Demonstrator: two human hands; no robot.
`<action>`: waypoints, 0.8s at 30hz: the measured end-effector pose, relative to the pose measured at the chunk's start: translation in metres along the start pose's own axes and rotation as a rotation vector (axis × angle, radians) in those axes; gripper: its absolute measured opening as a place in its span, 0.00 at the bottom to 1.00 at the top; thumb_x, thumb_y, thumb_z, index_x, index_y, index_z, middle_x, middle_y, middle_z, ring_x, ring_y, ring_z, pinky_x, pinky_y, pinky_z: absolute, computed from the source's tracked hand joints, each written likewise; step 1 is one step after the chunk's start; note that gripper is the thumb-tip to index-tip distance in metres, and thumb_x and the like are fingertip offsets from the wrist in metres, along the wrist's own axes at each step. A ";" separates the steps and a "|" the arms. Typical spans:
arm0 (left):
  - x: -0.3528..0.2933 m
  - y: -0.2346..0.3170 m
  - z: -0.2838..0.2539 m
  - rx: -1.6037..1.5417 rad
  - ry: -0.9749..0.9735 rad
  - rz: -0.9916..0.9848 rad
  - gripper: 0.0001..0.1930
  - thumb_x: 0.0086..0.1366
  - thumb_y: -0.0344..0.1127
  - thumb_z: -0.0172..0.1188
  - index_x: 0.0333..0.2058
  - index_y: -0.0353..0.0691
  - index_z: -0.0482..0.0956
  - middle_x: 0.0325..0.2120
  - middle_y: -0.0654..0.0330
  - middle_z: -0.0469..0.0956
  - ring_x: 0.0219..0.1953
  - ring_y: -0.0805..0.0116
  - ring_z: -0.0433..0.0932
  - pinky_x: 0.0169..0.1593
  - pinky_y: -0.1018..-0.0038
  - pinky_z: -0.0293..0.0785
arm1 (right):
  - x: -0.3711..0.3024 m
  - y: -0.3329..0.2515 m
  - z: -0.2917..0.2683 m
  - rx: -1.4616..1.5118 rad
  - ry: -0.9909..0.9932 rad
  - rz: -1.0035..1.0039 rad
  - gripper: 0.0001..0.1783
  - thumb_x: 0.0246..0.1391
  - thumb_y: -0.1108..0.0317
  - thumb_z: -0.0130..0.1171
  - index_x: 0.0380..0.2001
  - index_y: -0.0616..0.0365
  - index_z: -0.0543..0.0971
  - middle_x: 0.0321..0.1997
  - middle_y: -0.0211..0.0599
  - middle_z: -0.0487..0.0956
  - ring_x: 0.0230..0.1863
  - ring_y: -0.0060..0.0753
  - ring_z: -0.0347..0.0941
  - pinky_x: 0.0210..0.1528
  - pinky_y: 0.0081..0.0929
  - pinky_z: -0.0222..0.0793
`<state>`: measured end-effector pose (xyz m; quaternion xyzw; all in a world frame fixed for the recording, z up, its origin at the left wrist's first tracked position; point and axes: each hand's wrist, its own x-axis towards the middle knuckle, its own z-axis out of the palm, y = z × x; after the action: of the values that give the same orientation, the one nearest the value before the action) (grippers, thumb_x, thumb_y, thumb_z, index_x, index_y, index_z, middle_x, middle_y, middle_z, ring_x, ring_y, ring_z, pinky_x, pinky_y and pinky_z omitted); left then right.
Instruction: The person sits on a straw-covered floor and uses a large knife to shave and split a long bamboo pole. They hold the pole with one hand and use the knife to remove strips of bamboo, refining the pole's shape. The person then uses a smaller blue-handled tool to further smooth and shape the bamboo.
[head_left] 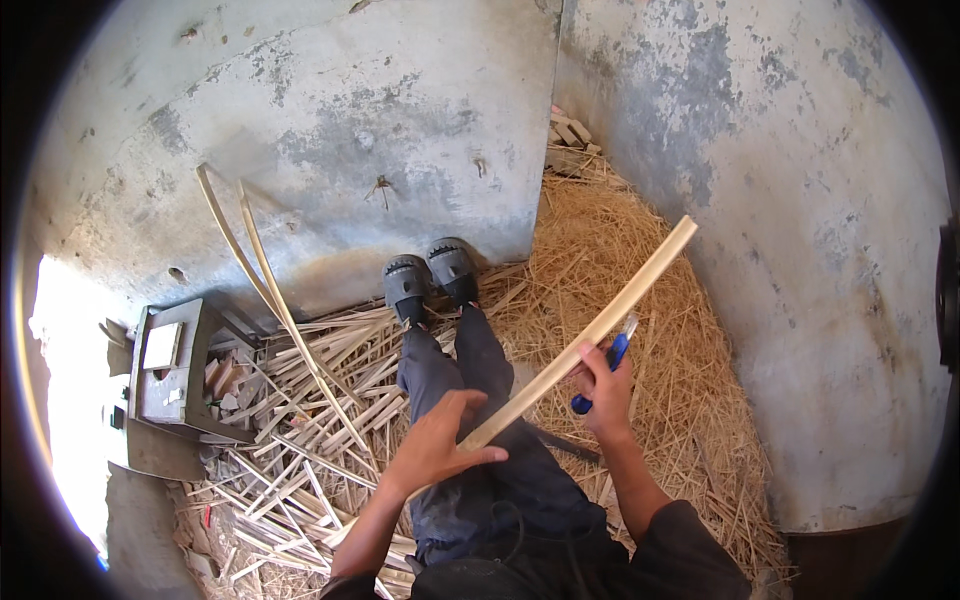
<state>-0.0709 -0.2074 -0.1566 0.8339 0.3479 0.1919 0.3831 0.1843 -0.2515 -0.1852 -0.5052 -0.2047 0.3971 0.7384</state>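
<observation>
A long, pale bamboo strip (636, 284) slants across in front of me, its far end up to the right. My left hand (428, 446) is around its lower part, thumb and index finger spread well apart; the other fingers are hidden. In my right hand (608, 398) is a blue utility knife (618, 349), its clear-tipped end pointing up and away. The right thumb and fingertips also touch the strip near its middle.
Many split strips (330, 400) litter the floor at left, two long bent ones (272, 285) leaning on the metal sheet (400, 130). Shavings (660, 420) heap up at right beside another sheet (830, 280). A small wooden stool (180, 375) lies at far left. My shod feet (430, 275) are ahead.
</observation>
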 end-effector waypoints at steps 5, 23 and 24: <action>-0.019 -0.005 0.005 0.147 0.037 -0.117 0.28 0.60 0.53 0.74 0.48 0.37 0.78 0.25 0.50 0.80 0.27 0.49 0.81 0.36 0.61 0.76 | 0.014 -0.022 0.002 0.092 -0.004 -0.044 0.09 0.61 0.67 0.64 0.32 0.58 0.75 0.20 0.29 0.75 0.12 0.11 0.53 0.15 0.17 0.42; 0.000 0.070 0.006 -0.360 0.231 -0.092 0.26 0.64 0.35 0.72 0.55 0.33 0.70 0.25 0.62 0.84 0.24 0.82 0.73 0.29 0.79 0.66 | -0.033 -0.035 -0.018 -0.645 -0.418 -0.551 0.23 0.63 0.51 0.58 0.45 0.63 0.78 0.25 0.26 0.71 0.25 0.18 0.64 0.29 0.22 0.58; 0.001 0.071 0.008 -0.375 0.223 -0.104 0.26 0.64 0.34 0.72 0.55 0.33 0.70 0.25 0.62 0.84 0.24 0.82 0.73 0.29 0.79 0.66 | -0.034 -0.034 -0.018 -0.562 -0.433 -0.502 0.23 0.63 0.51 0.59 0.45 0.64 0.78 0.25 0.26 0.72 0.25 0.18 0.64 0.29 0.22 0.59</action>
<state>-0.0353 -0.2438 -0.1068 0.7028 0.3887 0.3243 0.4998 0.1891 -0.2950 -0.1585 -0.5263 -0.5713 0.2307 0.5859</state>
